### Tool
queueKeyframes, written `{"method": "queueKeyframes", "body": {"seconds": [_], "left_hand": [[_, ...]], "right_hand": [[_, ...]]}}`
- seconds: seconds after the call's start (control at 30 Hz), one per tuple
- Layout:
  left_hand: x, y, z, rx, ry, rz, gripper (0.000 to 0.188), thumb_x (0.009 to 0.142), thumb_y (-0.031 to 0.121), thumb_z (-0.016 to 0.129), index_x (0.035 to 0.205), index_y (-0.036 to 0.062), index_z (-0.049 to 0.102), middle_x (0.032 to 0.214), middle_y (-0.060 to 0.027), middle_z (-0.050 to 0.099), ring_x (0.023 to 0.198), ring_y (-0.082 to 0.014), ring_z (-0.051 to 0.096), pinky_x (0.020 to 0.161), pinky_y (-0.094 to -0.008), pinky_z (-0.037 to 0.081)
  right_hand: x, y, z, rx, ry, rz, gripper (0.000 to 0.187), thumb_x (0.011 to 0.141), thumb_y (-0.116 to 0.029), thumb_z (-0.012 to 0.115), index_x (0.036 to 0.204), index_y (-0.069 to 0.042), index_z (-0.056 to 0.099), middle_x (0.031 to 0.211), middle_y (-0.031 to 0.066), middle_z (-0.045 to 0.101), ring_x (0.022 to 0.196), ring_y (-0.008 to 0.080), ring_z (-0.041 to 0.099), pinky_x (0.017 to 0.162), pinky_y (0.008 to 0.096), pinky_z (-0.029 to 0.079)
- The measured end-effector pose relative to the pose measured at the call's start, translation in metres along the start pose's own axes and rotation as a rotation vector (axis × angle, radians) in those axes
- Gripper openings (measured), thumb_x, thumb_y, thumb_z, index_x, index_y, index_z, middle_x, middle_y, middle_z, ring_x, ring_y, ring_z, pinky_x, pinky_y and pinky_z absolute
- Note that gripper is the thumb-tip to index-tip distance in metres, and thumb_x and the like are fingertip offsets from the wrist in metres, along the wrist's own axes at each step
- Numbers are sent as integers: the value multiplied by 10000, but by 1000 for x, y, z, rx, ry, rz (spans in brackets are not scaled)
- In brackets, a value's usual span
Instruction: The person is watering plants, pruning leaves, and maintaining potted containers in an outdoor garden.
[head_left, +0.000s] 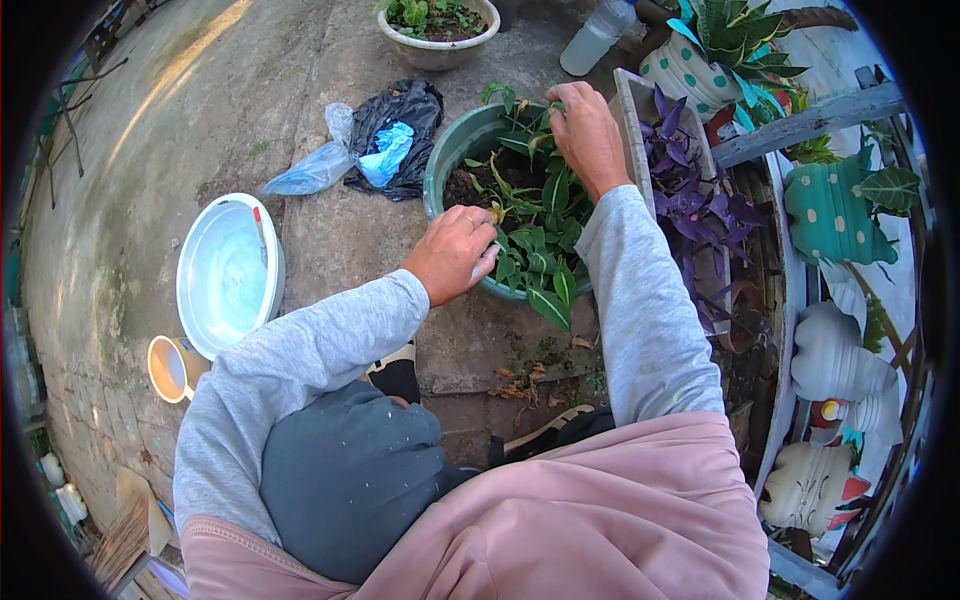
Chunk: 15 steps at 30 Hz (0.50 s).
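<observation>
A round green pot [436, 175] holds dark soil and leafy green plants [545, 235], some leaves with pale midribs. At its near left rim is my left hand [455, 252], a ring on one finger, with fingers curled closed. A yellowed leaf [495, 212] touches its fingertips; what lies inside the fingers is hidden. Across the pot, my right hand [588, 135] reaches over the far right rim. Its thumb and forefinger pinch a small green leaf [555, 106].
To the left stand a pale basin [190, 265] with a red-tipped tool inside and a beige mug [160, 368]. Black [420, 110] and clear plastic bags [312, 170] lie beyond the pot. A trough [640, 130] of purple plants borders the right; another bowl planter [440, 55] and a bottle [597, 40] stand behind.
</observation>
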<state>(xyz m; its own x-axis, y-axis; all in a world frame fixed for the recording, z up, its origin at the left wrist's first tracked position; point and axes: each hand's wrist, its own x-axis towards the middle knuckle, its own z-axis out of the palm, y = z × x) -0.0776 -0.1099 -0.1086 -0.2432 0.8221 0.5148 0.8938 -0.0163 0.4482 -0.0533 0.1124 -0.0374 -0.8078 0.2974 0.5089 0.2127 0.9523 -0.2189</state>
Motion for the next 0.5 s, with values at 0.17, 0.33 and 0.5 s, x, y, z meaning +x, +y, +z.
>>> {"method": "queueKeyframes", "body": {"seconds": [0.17, 0.33, 0.5], "left_hand": [[-1, -1, 2, -17, -9, -4, 175, 700, 111, 624, 822, 13, 545, 900, -115, 513, 889, -273, 501, 815, -377, 410], [0, -1, 1, -19, -42, -23, 171, 705, 132, 627, 806, 17, 550, 892, -109, 512, 889, -267, 500, 804, -376, 410], [-1, -2, 2, -8, -18, -18, 174, 714, 151, 622, 803, 17, 555, 887, -106, 515, 893, -260, 500, 806, -374, 407]], "right_hand": [[19, 5, 38, -310, -207, 67, 173, 719, -111, 581, 883, -66, 619, 900, 102, 588, 908, 296, 532, 775, 384, 426], [35, 38, 58, -77, -271, 70, 127, 720, -166, 602, 809, -136, 687, 821, 132, 635, 805, 270, 607, 702, 382, 454], [32, 59, 50, 251, -155, 166, 174, 719, -179, 631, 857, -84, 677, 791, 115, 642, 728, 234, 610, 685, 320, 456]]}}
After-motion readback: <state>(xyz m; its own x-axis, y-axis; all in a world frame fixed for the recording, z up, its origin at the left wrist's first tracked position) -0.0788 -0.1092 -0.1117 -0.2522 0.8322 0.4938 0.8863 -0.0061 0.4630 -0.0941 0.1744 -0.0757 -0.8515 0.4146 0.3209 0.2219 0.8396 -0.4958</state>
